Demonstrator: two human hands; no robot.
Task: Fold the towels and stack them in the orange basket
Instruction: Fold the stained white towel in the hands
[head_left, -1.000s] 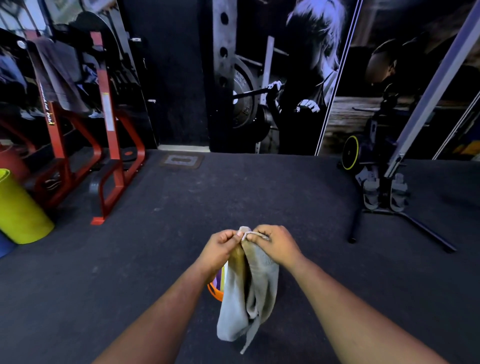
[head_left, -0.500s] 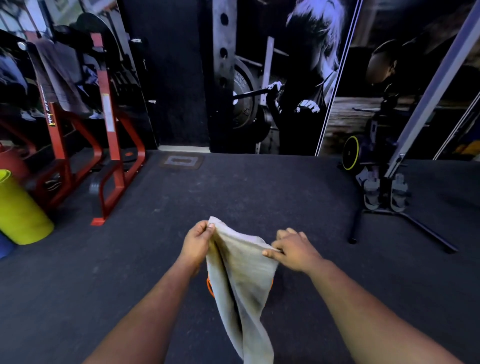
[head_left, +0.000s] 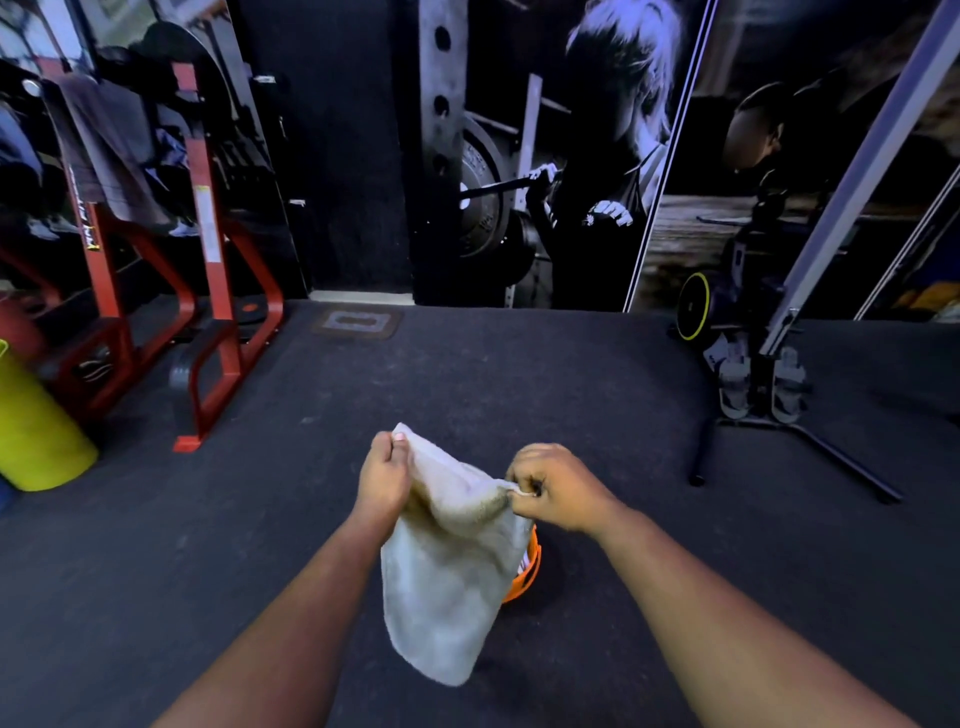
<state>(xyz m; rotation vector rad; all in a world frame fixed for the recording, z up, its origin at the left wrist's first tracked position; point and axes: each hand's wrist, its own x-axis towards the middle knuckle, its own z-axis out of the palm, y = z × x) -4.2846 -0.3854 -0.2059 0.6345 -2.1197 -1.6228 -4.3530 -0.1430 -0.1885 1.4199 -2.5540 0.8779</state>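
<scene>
One towel (head_left: 447, 571) hangs between both hands; left hand (head_left: 382, 475) fingers pinch its 11 o'clock corner, right hand (head_left: 558, 488) fingers its 2 o'clock corner, one orange basket (head_left: 527, 569) behind.

Open dark floor (head_left: 467, 374) ahead of me. Red rack (head_left: 208, 291) and yellow drum (head_left: 36, 431) crowd my left; tripod stand (head_left: 769, 395) blocks right. Orange basket (head_left: 527, 571) directly below.

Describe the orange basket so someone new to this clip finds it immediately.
Start at the dark rubber gym floor and follow both forearms to the pale grey cloth towel that the hands hold up. The orange plastic basket sits on the floor behind it, only a curved rim peeking out at the towel's right edge, the sole bright orange thing nearby.
</scene>
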